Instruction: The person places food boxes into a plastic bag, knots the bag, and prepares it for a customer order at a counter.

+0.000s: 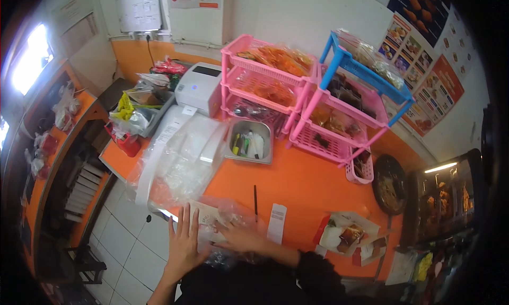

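Note:
My left hand (185, 241) is raised with its fingers spread, just left of a cardboard food box (204, 217) in a clear plastic bag (234, 209) at the near edge of the orange table. Across the bag and box reaches my right hand (238, 235), its fingers apart; whether it grips any of the plastic is hard to tell. A black stick-like pen or pencil (255, 201) and a printed paper slip (276, 221) lie beyond and to the right. Farther right stands an open cardboard box with rice and meat (344, 233).
A label printer (199, 86) and a pile of clear plastic bags (179, 158) are at the back left. Behind a metal tray of markers (250, 144) stand pink tiered racks (266, 78) holding food packets. A black round tray (389, 183) and a lit food display case (441, 205) are at right.

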Available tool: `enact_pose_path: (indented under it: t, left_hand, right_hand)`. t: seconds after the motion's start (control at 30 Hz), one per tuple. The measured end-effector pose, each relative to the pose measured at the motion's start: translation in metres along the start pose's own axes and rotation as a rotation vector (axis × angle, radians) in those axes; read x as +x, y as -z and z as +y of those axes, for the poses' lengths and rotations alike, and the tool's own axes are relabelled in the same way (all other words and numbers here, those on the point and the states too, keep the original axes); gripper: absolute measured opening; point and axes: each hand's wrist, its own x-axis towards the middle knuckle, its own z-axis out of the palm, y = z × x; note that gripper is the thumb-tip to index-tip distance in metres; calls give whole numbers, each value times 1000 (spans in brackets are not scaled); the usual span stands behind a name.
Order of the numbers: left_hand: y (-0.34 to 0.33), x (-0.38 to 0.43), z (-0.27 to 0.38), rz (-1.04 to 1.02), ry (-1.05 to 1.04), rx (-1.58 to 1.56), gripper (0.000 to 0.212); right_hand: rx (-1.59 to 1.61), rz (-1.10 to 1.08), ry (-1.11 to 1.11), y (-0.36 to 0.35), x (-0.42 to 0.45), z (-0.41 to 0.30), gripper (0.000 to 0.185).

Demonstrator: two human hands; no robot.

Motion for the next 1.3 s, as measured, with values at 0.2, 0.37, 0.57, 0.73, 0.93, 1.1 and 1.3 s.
enact_pose_path:
  t: [0.2,0.37,0.57,0.73,0.93,1.1,1.3]
  left_hand:
    - [53,26,-2,91,114,-144,48]
    - [69,17,-21,34,206,1,28]
    - [67,30,3,-42,105,75,64]
    - [80,15,-28,-141,82,307,67]
    - [123,37,-29,-268,182,-84,56]
    - [77,42,-63,-111,168,-796,55]
    - [88,66,-72,-133,125,-1013,69]
  right_hand:
    - [-115,-753,268,212,-72,-17,46]
    - [216,147,592,225,-123,-23,48]
    - [264,453,-872,35,-132,64,65]
    - [459,745,-538,1,-108,77,63]
    - [534,727,69,185,-57,-54,33]
    - [171,353,687,174,24,-89,31]
    - [72,-197,26,49,65,-27,35]
